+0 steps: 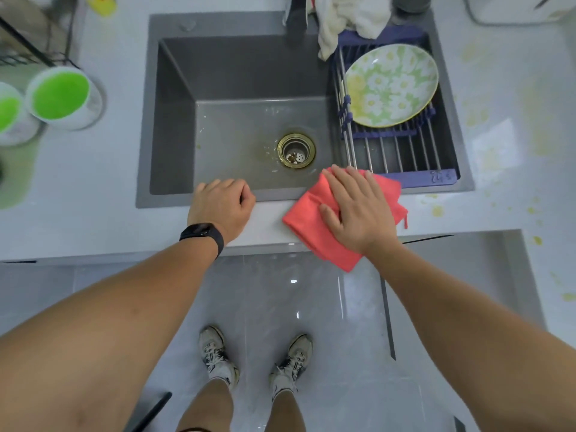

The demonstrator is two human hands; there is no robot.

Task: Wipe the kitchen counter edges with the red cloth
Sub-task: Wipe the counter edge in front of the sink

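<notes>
Bare forearms reach up from the bottom corners. Right hand [358, 210], fingers straight and slightly spread, presses the red cloth [318, 226] flat over the counter edge [268, 226], centre frame. Left hand [223, 205], fingers curled, grips the sink [174, 120] rim.

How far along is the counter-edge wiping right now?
Done: cannot tell; the front strip by the left hand looks clean. In hand: the right hand presses the red cloth flat on the counter edge before the sink. Left: yellow spots on the right counter remain, so that side seems unwiped.
</notes>
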